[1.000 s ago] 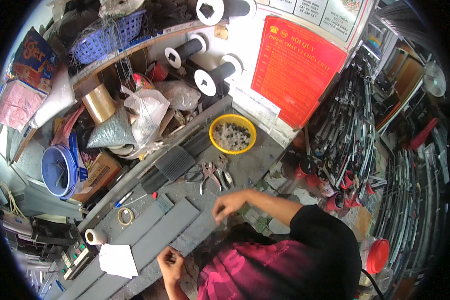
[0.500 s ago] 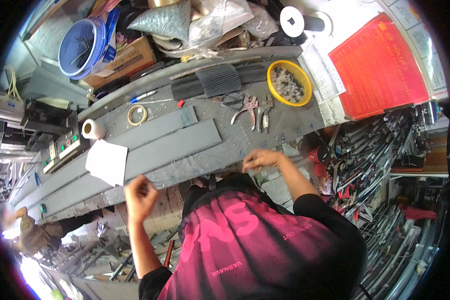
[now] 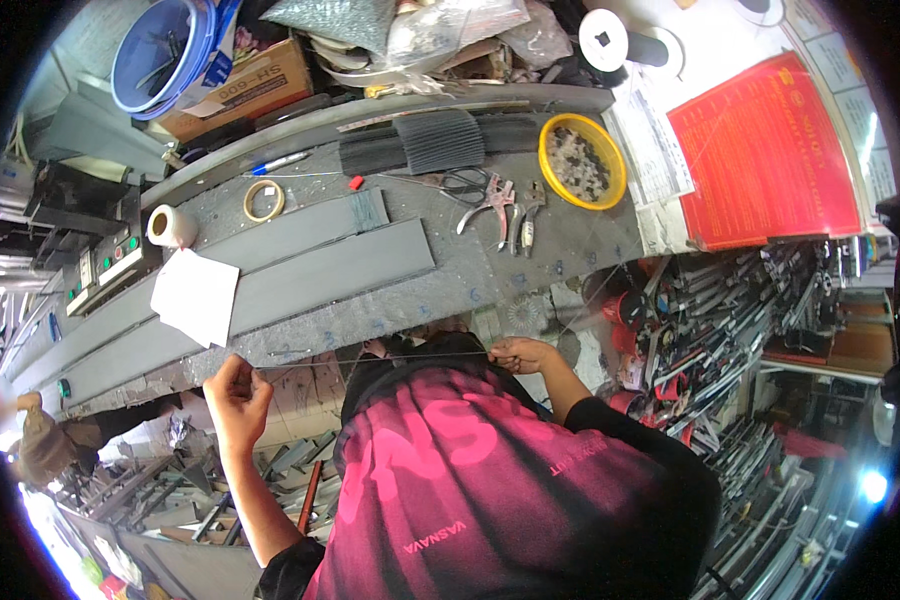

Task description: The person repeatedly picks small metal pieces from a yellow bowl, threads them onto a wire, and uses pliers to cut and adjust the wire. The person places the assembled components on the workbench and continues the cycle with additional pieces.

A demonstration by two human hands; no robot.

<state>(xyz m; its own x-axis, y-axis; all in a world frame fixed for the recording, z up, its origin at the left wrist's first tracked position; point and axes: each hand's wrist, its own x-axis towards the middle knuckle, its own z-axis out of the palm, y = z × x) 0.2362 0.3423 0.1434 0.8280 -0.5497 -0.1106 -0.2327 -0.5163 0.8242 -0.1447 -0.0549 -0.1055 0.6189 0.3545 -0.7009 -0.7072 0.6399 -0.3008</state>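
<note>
A thin, pale thread (image 3: 390, 357) is stretched nearly straight across the front of my body, below the bench's near edge. My left hand (image 3: 238, 398) is closed in a fist-like pinch on one end of it. Pinched at the other end is my right hand (image 3: 523, 355), its fingers pressed together. On the bench, two long grey flat strips (image 3: 340, 268) lie side by side, and some white paper sheets (image 3: 197, 297) rest across them close to my left hand. Pliers (image 3: 492, 208), a second hand tool (image 3: 528, 215) and scissors (image 3: 460, 184) lie further back.
A yellow basket (image 3: 623, 180) of small pieces stands at the bench's back right, before a red sheet (image 3: 765, 150). Tape rolls (image 3: 263, 201) lie left. A blue bucket (image 3: 202, 60) stands behind. Metal profiles (image 3: 740, 300) crowd the right. Another person (image 3: 50, 440) is at far left.
My hands have moved apart, the left one leftward and down, the right one slightly down. The thread now shows taut between them. The whole view has shifted a little.
</note>
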